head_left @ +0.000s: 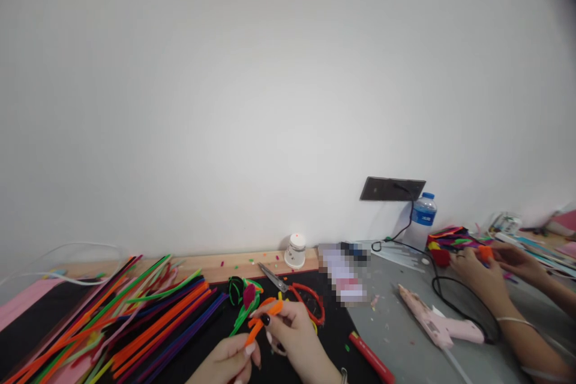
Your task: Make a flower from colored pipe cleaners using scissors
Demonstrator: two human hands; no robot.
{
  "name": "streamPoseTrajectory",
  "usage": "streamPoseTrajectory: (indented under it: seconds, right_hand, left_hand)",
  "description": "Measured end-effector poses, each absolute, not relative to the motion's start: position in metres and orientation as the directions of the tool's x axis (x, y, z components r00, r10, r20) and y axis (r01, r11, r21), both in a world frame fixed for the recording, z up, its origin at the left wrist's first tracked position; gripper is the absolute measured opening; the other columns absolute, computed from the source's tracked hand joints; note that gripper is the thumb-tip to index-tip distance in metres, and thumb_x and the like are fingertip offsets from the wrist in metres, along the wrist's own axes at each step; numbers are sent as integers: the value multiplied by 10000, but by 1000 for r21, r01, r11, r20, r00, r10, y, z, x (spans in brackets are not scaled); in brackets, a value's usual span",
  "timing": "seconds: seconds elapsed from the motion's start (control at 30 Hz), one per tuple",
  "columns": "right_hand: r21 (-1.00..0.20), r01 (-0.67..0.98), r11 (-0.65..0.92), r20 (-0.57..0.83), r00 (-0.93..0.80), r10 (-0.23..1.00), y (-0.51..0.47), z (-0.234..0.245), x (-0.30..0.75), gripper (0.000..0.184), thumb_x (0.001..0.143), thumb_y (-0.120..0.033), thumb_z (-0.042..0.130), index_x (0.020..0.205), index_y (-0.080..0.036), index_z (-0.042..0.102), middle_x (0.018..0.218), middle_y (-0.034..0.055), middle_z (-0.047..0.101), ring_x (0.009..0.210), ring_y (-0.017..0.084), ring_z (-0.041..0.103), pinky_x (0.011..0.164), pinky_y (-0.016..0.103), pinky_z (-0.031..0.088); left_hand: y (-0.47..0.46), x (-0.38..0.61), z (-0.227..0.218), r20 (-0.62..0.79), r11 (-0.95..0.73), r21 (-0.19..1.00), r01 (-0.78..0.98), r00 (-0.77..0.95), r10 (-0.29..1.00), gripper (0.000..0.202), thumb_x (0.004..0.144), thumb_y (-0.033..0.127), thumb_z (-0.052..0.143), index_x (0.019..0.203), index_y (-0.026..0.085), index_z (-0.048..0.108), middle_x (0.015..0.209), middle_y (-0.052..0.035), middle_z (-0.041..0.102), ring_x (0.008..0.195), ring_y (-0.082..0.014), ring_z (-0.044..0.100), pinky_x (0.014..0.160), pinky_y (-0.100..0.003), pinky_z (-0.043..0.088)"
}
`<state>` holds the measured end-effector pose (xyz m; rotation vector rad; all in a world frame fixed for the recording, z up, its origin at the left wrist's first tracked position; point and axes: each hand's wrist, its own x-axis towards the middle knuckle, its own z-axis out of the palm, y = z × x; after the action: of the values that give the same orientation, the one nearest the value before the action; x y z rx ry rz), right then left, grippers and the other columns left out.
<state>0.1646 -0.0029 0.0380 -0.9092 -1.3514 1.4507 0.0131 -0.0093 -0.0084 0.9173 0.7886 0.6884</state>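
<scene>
Between my two hands is a bent orange pipe cleaner [256, 330]. My left hand [227, 359] pinches its lower end, fingers closed. My right hand [299, 333] grips its upper part between thumb and fingers. Just behind them on the black mat lies a green pipe-cleaner piece [243, 306] with a dark pink part. Red-handled scissors [310, 300] lie beyond my right hand, partly covered by it. To the left, many coloured pipe cleaners [157, 327] are spread in bundles.
A white cup-shaped container [295, 251] stands by the wall. On the right are a pink glue gun [438, 321] with a black cord, a red tube-like object [369, 357] and a water bottle [423, 216]. Another person's hands [481, 279] hold something orange at far right.
</scene>
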Motion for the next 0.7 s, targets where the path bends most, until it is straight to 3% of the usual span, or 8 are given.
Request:
streamPoseTrajectory:
  seconds: [0.1, 0.2, 0.33, 0.43, 0.53, 0.7]
  right_hand:
    - [-910, -368, -192, 16, -493, 870, -5, 41, 166, 326, 718, -366, 577, 883, -98, 660, 600, 21, 535, 425, 49, 333, 385, 178, 214]
    - [-847, -437, -303, -12, -555, 832, -5, 39, 166, 437, 757, -447, 486, 815, -54, 670, 612, 71, 573, 404, 50, 362, 362, 178, 224]
    - [-911, -291, -294, -93, -549, 830, -1, 32, 165, 313, 690, -341, 630, 751, -35, 652, 561, 61, 595, 325, 15, 343, 323, 164, 180]
    - [-931, -192, -310, -172, -516, 839, 0, 30, 165, 319, 609, -275, 704, 831, -78, 588, 549, 30, 615, 317, 19, 367, 320, 143, 183]
    - [-929, -90, -360, -269, -504, 821, 0, 29, 166, 357, 568, -250, 724, 839, -128, 527, 479, -30, 588, 303, 26, 372, 335, 136, 247]
    - [-912, -64, -406, -308, -547, 778, -3, 24, 164, 306, 537, -292, 741, 683, -98, 554, 517, 2, 585, 380, 68, 501, 413, 187, 405]
  left_hand:
    - [-3, 9, -5, -291, 447, 858, -252, 479, 828, 439, 552, 598, 646, 628, 188, 509, 346, 144, 308, 295, -6, 87, 289, -138, 101]
    - [0, 7, -5, -336, 472, 835, -282, 418, 844, 443, 499, 572, 686, 583, 190, 480, 347, 150, 266, 317, -7, 79, 285, -135, 123]
    - [3, 6, -7, -383, 482, 798, -361, 314, 869, 377, 515, 492, 664, 533, 210, 414, 375, 146, 236, 335, -16, 89, 296, -131, 140]
    - [8, 2, -7, -366, 464, 805, -369, 307, 879, 343, 544, 460, 638, 504, 212, 404, 364, 138, 236, 317, -17, 98, 296, -141, 148]
    - [14, -1, -6, -356, 454, 816, -359, 308, 882, 380, 570, 469, 639, 458, 209, 385, 330, 124, 264, 285, -17, 132, 296, -154, 146]
    - [12, 2, 1, -352, 449, 825, -344, 308, 884, 430, 527, 583, 650, 531, 190, 474, 315, 118, 324, 279, -9, 124, 292, -142, 102]
